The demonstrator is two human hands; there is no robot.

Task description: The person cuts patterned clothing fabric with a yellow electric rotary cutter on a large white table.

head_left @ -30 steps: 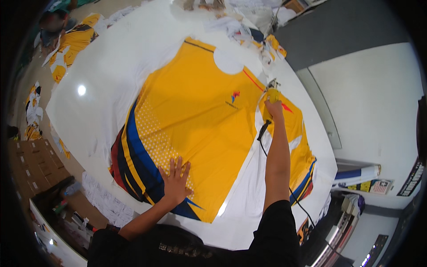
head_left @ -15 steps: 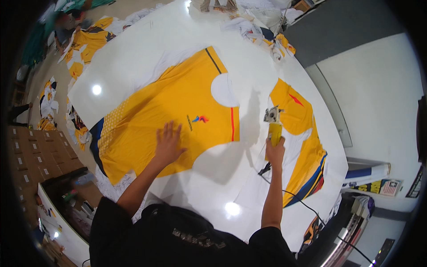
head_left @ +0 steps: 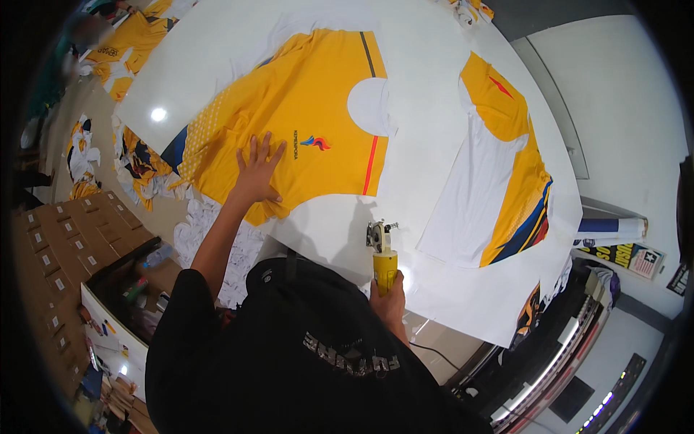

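Observation:
A yellow shirt front panel (head_left: 329,87) lies spread on the white table (head_left: 426,65). It has a rounded neck cutout, a dark stripe, a red stripe and a small coloured emblem. My left hand (head_left: 257,173) rests flat on its lower part, fingers spread, beside the emblem. Wrinkles run through the fabric near that hand. My right hand (head_left: 390,304) grips the yellow body of an electric rotary fabric cutter (head_left: 385,267). Its metal blade head points away from me, near the table's front edge and apart from the fabric. The right fingers are partly hidden behind the cutter body.
Another yellow, white and blue fabric piece (head_left: 513,116) lies on the table's right. White scraps (head_left: 217,249) are heaped by the near left edge. Cardboard boxes (head_left: 76,246) stand at left. A cord (head_left: 434,352) trails below my right hand. A blurred person (head_left: 72,50) is at far left.
My right hand has drawn the cutter left and toward me, away from the right-hand fabric piece. My left hand stays flat on the yellow panel. The view has shifted as my body turned.

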